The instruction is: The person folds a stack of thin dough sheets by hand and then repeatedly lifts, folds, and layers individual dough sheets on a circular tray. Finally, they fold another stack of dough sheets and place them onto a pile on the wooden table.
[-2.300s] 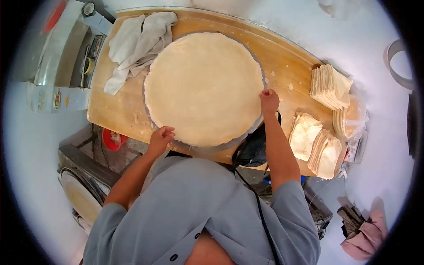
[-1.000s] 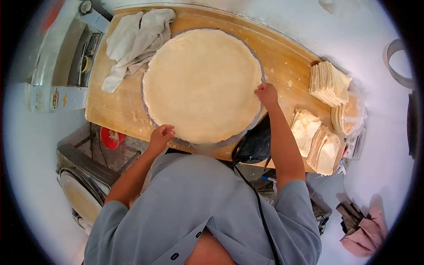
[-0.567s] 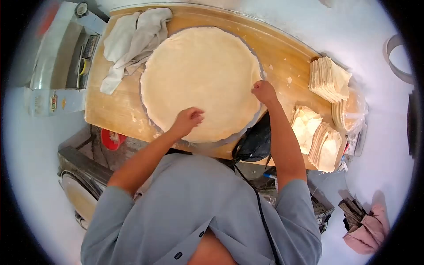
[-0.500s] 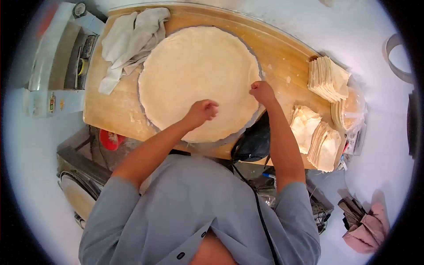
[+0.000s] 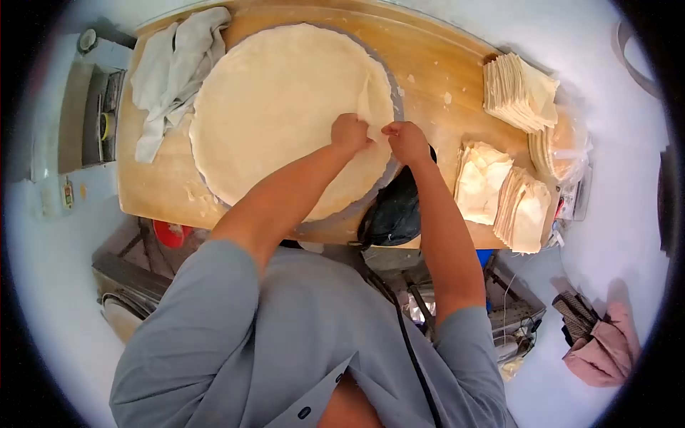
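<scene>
A large, round, pale dough sheet (image 5: 278,107) lies on a slightly wider grey round base (image 5: 397,107), whose rim shows on the right. Near the sheet's right edge a strip is folded up. My left hand (image 5: 351,133) has its fingers closed at that fold, over the sheet. Just to its right, my right hand (image 5: 409,144) pinches the sheet's edge between thumb and fingers. The two hands are close together, and the dough between them looks lifted.
Stacks of folded flat sheets (image 5: 519,93) stand at the table's right, beside a bagged round stack (image 5: 560,153). A black bag (image 5: 392,214) hangs near my right forearm. A grey cloth (image 5: 178,64) lies on the wooden table (image 5: 153,189) at the left.
My left hand has moved right across the sheet, up to my right hand. A strip of the sheet's right edge is now folded up. The whole view has shifted slightly.
</scene>
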